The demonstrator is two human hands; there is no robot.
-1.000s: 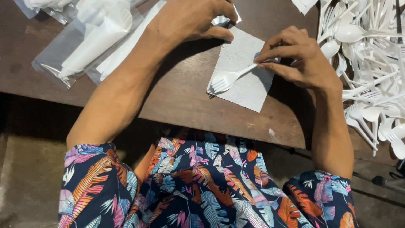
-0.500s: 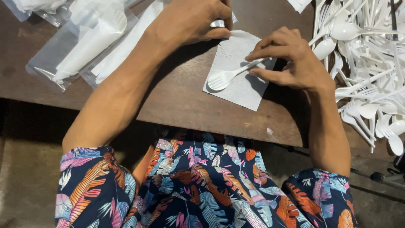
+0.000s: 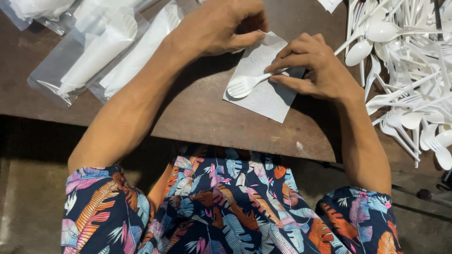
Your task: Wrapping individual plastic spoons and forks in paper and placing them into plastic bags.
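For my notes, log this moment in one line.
left hand: pins napkin | right hand: holds cutlery on napkin | spare cutlery right

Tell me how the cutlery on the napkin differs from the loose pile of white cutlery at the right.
The cutlery on the napkin lies alone on the napkin, pinned by the right hand; the pile of white cutlery is a tangled, untouched heap on the bare table. Both are white plastic.

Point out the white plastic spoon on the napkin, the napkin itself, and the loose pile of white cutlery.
white plastic spoon [image 3: 240, 86], head view, on its bowl.
napkin [image 3: 269, 99], head view, on its bare lower part.
pile of white cutlery [image 3: 409, 70], head view, middle of the heap at right.
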